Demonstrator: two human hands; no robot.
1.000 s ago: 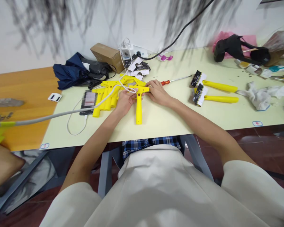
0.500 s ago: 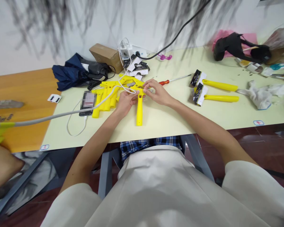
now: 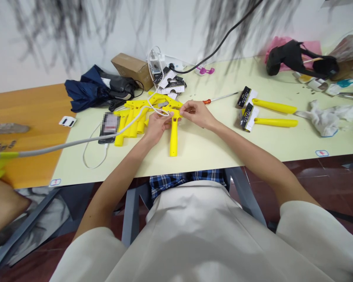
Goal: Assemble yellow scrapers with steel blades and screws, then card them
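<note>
Gripping a yellow T-shaped handle (image 3: 173, 138) with the left hand (image 3: 154, 129), the right at its head

The left hand's grip is closed on the left end of the handle's crossbar, thumb above and bent fingers below. The right hand (image 3: 202, 114) has its thumb and fingers drawn nearly together at the bar's other end; whether this grip pinches the bar itself or some small piece cannot be told. The handle's grip end points toward the person, over the front part of the table (image 3: 211, 154); whether it touches the surface is unclear.

A white cable (image 3: 142, 111) loops over the left fingertips. Just beside that hand lies a pile of similar yellow handles (image 3: 133, 124), with a phone (image 3: 109, 128) at its left edge. Beyond the right hand, a screwdriver (image 3: 223, 97) has its red end partly hidden.

Behind the pile stands a cardboard box (image 3: 131, 69), its contents out of sight. Next to it are heaped black-and-white card packages (image 3: 173, 87). On the right, two yellow handles (image 3: 275, 122) lie side by side, the left end of each inside a card sleeve (image 3: 249, 117).
</note>
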